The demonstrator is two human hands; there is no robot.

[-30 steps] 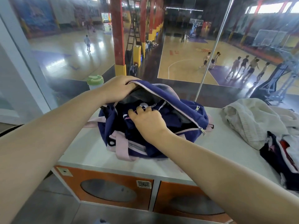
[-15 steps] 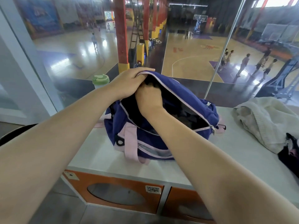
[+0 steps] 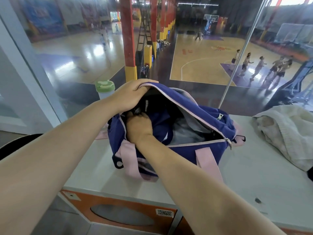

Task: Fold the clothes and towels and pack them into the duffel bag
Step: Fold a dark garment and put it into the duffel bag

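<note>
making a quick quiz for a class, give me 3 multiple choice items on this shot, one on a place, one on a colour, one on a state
1. Where is the right hand?
A. inside the duffel bag
B. on the towel
C. on the bottle

2. What colour are the bag's straps?
A. green
B. pink
C. orange

3. What state is the bag's zip in?
A. open
B. fully shut
C. torn off

Answers:
1 A: the right hand reaches down into the duffel bag, among dark clothes.
2 B: the straps are pale pink against navy fabric.
3 A: the left hand lifts the flap, so the inside shows; the off-white towel lies unpacked on the counter, and the green-lidded bottle stands behind the left forearm.
</note>
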